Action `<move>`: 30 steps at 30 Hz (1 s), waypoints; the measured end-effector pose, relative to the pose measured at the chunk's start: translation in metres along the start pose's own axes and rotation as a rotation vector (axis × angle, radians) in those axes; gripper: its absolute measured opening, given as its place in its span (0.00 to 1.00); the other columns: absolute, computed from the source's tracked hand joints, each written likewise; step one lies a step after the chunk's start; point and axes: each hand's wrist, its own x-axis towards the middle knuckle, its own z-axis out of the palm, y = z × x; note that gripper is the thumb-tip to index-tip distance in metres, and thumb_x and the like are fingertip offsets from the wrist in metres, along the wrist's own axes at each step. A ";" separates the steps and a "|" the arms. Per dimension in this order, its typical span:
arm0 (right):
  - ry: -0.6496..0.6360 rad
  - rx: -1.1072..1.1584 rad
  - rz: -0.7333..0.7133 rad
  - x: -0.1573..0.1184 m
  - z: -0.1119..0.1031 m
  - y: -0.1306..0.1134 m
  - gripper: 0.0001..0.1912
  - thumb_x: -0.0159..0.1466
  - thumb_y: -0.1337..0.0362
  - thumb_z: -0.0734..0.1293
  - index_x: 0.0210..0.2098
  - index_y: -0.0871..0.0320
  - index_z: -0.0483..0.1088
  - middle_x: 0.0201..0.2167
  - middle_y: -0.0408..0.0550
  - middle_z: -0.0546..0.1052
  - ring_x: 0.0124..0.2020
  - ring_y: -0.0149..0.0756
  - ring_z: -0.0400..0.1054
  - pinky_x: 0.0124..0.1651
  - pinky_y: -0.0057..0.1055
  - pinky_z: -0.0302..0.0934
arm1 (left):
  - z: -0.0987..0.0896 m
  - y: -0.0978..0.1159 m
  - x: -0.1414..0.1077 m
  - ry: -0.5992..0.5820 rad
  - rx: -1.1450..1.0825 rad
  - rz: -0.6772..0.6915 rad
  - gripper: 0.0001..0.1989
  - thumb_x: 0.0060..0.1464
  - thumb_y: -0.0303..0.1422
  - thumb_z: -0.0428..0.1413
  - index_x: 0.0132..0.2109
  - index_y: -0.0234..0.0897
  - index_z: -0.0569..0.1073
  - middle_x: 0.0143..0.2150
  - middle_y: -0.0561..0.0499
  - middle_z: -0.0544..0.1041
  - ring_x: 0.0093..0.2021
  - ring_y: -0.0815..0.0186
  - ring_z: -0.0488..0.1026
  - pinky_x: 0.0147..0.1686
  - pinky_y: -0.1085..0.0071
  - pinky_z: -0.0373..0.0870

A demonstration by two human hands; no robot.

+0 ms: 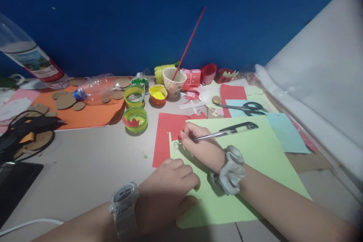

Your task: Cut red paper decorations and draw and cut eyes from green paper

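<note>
My right hand (201,145) grips a clear-barrelled black pen (227,131) with its point down at the left edge of a light green sheet of paper (249,174). Beside the pen tip, a small rounded outline is drawn on that sheet. My left hand (170,187) lies over the sheet's lower left part, fingers loosely bent and thumb apart, holding nothing. Under the green sheet's upper left corner sits a red sheet (163,136), partly covered. A grey scrunchie circles my right wrist, and a clear watch is on my left.
Scissors (249,109) lie on blue paper behind the green sheet. Across the back stand a patterned cup (173,85) with a red stick, a yellow paint pot (158,93) and green-yellow rings (135,119). On the left are a glue gun (28,132), cardboard discs (65,101) and plastic bottles (98,90).
</note>
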 end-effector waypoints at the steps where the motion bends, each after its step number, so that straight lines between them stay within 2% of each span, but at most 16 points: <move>1: 0.003 0.001 0.000 0.000 0.000 -0.001 0.11 0.62 0.65 0.59 0.24 0.56 0.56 0.19 0.36 0.62 0.22 0.28 0.56 0.27 0.27 0.53 | 0.000 0.000 0.000 0.002 0.000 -0.001 0.05 0.58 0.35 0.53 0.39 0.39 0.65 0.39 0.54 0.70 0.41 0.63 0.63 0.41 0.67 0.58; 11: -0.006 0.004 0.002 0.000 -0.001 -0.003 0.12 0.62 0.64 0.60 0.23 0.56 0.56 0.19 0.35 0.60 0.21 0.26 0.54 0.25 0.25 0.52 | 0.002 0.000 0.000 0.006 0.006 0.011 0.05 0.57 0.34 0.53 0.39 0.39 0.65 0.39 0.53 0.70 0.40 0.63 0.63 0.40 0.67 0.58; 30: -0.038 -0.030 0.014 -0.004 0.003 -0.001 0.11 0.62 0.64 0.59 0.24 0.55 0.55 0.20 0.36 0.62 0.22 0.28 0.56 0.27 0.26 0.53 | 0.001 0.001 -0.001 0.015 0.043 0.005 0.07 0.57 0.37 0.53 0.37 0.39 0.65 0.38 0.53 0.71 0.40 0.63 0.64 0.40 0.67 0.59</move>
